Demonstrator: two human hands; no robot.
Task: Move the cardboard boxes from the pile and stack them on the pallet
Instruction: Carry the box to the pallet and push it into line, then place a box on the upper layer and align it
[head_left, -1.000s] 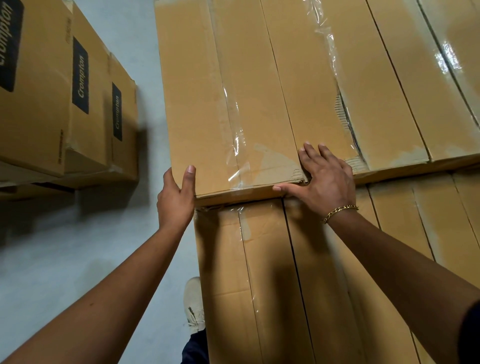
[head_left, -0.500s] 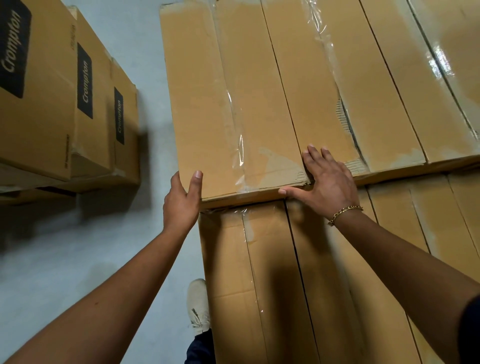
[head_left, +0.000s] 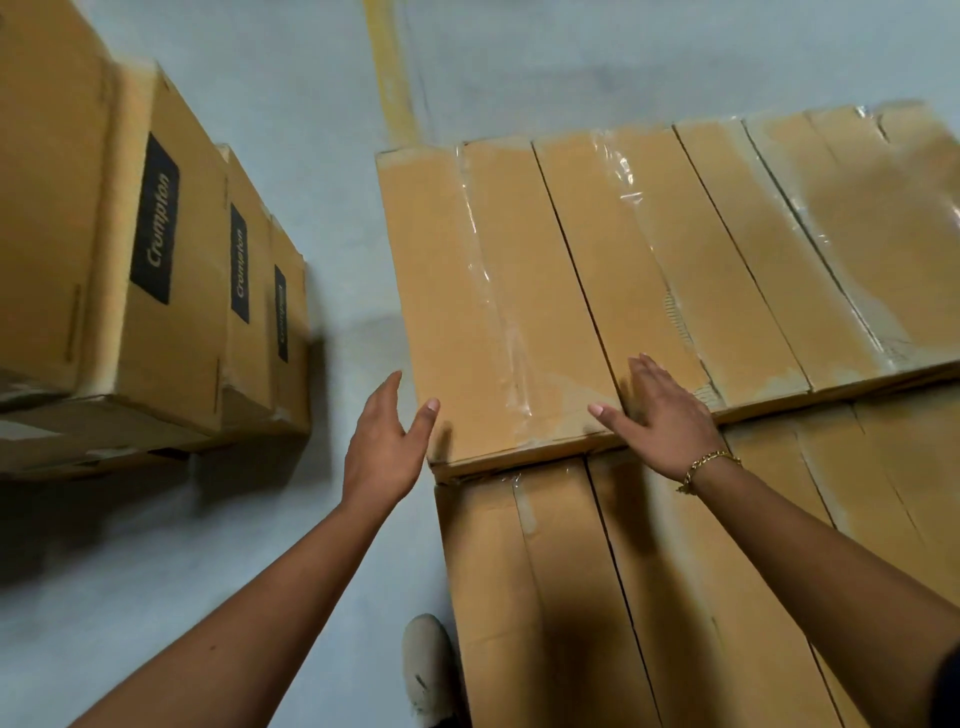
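The left hand is open, fingers straight and thumb spread. It stands at the near left corner of the top box; whether the thumb actually touches the cardboard I cannot tell. The right hand lies flat with fingers spread on the lid of the same box, just inside its near edge, and there is a gold bracelet on the wrist. Neither hand grips anything.

That box lies on the stack. It is the leftmost of a row of long boxes set side by side, over a lower layer whose lids show nearer the person. Its near edge sits back from the front of the lower layer. The box looks placed, and the hands seem to be only squaring it or letting go. I judge the stacking to be well under way, with at least two layers up. The pallet itself is hidden under the cardboard.

Work is left: the pile, well apart to the left, holds several boxes marked "Crompton" on black labels.

Clear tape runs down the lids, wrinkled and shiny. The floor is smooth pale grey concrete with a worn yellow line running away beyond the stack. A pale shoe stands on it just beside the lower layer.
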